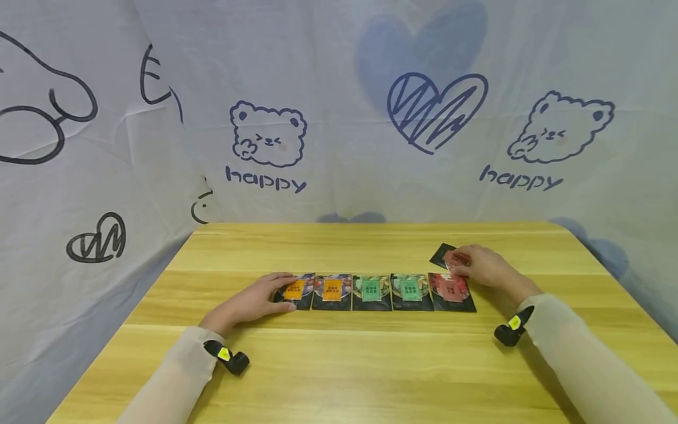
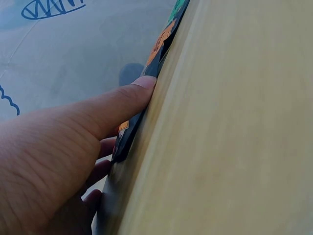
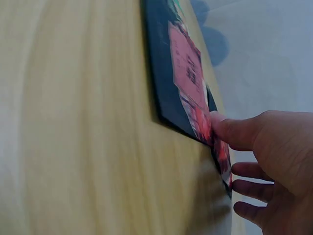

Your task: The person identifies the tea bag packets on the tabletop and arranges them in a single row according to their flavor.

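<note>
Flat black packets with coloured labels lie side by side in a row in the head view. My left hand (image 1: 259,297) rests at the left end, touching the orange-labelled packet (image 1: 298,291); its straight thumb presses the near edge in the left wrist view. Another orange-labelled packet (image 1: 332,291) follows, then two green-labelled packets (image 1: 372,292) and a red-labelled packet (image 1: 453,294) at the right end. My right hand (image 1: 483,265) pinches a second red-labelled packet (image 1: 441,256), which lies tilted behind the right end and is partly hidden by the fingers. The right thumb overlaps the end packet's far edge.
The packets are on a wooden table (image 1: 339,359) whose far edge meets a white cloth backdrop (image 1: 339,118) with drawn bears and hearts. The cloth also hangs along the left side. Each wrist wears a black strap with a small camera (image 1: 238,362).
</note>
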`<state>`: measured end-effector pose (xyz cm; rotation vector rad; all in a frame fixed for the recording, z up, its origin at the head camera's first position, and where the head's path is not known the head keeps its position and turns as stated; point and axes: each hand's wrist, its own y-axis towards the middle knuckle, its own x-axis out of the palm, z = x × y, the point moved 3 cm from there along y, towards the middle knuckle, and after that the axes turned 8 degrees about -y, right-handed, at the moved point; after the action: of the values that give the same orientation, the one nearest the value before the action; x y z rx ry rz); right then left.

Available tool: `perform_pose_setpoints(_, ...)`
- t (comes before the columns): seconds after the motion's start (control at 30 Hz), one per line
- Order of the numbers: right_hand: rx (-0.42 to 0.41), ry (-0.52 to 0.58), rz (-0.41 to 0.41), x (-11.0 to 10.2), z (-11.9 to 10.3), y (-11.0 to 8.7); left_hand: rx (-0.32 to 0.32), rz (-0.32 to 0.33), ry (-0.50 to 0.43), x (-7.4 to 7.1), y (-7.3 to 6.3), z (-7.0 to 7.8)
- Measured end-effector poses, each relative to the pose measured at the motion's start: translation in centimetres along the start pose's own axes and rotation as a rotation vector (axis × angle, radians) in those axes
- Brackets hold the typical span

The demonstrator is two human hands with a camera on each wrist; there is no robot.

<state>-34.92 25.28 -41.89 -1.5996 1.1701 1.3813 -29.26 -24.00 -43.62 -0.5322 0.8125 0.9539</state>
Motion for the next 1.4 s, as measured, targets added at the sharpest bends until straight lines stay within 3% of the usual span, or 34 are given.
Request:
perform_pose_setpoints(0.37, -0.050, -0.010, -0.001, -0.7, 1.4, -0.8, 0.007, -0.005, -0.001, 0.1, 0.1, 0.0)
perform_pose_setpoints(0.73, -0.012, -0.050, 0.027, -1.1, 3.5, -1.7, 0.002, -0.007, 0.006, 0.2, 0.1, -0.1)
perform_pose_setpoints(1.07, 0.131, -0.041, 0.113, -0.9, 3.2, -0.7, 0.003, -0.001, -0.002, 0.2, 0.1, -0.2)
perform_pose_setpoints(1.4, 0.305, 0.027, 0.037, 0.2, 3.0, 0.0, 0.012, 0.002, 0.007, 0.1, 0.2, -0.2)
